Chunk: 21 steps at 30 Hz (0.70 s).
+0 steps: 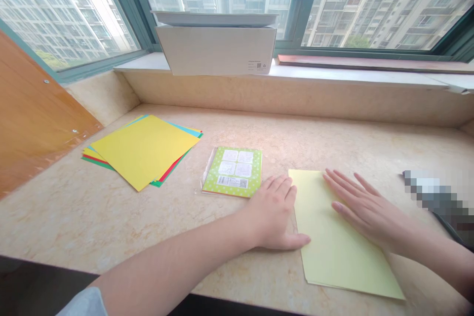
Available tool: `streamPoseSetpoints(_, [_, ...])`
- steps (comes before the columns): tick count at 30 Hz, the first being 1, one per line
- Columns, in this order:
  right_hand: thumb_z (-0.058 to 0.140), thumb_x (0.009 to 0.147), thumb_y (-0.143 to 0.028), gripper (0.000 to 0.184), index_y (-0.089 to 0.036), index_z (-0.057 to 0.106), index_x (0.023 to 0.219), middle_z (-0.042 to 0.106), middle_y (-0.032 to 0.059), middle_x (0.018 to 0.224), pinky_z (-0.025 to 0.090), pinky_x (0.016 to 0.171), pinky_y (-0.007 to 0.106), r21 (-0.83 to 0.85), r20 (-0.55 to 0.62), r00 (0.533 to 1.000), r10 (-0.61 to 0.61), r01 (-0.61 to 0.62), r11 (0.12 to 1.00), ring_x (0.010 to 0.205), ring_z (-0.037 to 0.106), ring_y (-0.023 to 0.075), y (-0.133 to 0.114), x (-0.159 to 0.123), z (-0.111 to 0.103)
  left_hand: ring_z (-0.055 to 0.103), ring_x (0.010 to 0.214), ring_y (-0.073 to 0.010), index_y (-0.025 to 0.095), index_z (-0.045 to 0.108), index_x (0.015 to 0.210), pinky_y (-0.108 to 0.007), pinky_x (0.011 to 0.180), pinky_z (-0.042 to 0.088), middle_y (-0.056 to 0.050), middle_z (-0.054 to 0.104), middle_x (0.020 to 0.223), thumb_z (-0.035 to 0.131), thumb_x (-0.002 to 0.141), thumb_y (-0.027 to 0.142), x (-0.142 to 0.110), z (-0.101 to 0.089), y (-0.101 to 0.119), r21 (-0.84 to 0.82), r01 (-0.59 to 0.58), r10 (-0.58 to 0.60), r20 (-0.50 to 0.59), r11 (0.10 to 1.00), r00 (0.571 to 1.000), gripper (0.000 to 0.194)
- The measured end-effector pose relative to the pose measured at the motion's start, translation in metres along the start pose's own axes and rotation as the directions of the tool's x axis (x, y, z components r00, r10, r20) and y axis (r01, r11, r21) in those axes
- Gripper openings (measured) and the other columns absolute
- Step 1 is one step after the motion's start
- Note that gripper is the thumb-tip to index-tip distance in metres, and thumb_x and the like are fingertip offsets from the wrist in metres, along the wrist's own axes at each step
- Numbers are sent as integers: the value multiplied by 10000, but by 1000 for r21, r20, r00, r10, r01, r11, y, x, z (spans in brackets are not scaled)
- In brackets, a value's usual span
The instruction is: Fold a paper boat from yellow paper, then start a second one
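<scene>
A pale yellow sheet of paper (333,261) lies near the front of the stone-patterned counter, with a second layer showing along its lower edge. My left hand (276,215) rests at the paper's left edge, fingers stretched out and the thumb over that edge. Over the upper right part of the sheet is my right hand (365,207), flat with its fingers extended. Neither hand grips anything. Just beyond my left fingers sits a green dotted packet (235,170) in a clear wrapper, with white label boxes and a barcode.
Several coloured sheets (146,150) lie fanned at the left, yellow on top. A white box (218,49) stands on the window sill (314,73). At the right is a blurred-out dark object (440,202). A wooden panel (40,113) borders the counter's left side.
</scene>
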State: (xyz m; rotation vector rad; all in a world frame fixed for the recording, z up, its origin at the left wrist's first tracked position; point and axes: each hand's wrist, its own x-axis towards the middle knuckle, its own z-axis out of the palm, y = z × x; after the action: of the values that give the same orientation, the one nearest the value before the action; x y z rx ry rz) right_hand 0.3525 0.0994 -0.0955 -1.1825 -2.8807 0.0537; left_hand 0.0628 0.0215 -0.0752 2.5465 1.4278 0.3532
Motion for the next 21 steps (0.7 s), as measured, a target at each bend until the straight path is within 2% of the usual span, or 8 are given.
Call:
streamPoseSetpoints(3, [311, 1035, -569, 716, -312, -30, 1610, 166, 18, 1652, 162, 1228, 604, 6, 2, 1000, -1, 1, 1000, 1510, 191, 295, 0, 3, 14, 284, 1484, -342, 28, 400, 1456, -432, 1249, 139, -221, 368, 1570, 513, 830, 720, 0, -1, 0, 2, -1, 1, 8, 1000, 1000, 940])
streamPoseSetpoints(6, [321, 1030, -572, 723, -338, -47, 1608, 160, 2, 1654, 127, 1232, 605, 14, 1, 1000, 2, -2, 1000, 1512, 181, 299, 0, 1, 19, 281, 1486, -340, 24, 396, 1458, -427, 1252, 134, -219, 371, 1569, 524, 829, 713, -1, -2, 1, -4, -3, 3, 6, 1000, 1000, 941])
streamPoseSetpoints(16, [312, 1038, -546, 705, -344, -45, 1611, 98, 7, 1672, 114, 1237, 585, 47, 19, 1000, -17, 16, 999, 1518, 159, 293, 5, 0, 18, 289, 1480, -342, 33, 416, 1444, -431, 1253, 132, -213, 382, 1563, 519, 828, 719, 0, 1, 0, -10, -6, 6, -12, 1000, 1000, 927])
streamPoseSetpoints(21, [321, 1042, -515, 687, -357, -30, 1611, 34, 9, 1677, 123, 1227, 594, 92, 67, 996, -65, 58, 994, 1520, 118, 311, 10, -5, 10, 297, 1476, -343, 27, 415, 1442, -435, 1249, 145, -222, 386, 1558, 521, 822, 722, 0, 1, 0, -10, -1, 1, -9, 1000, 1000, 937])
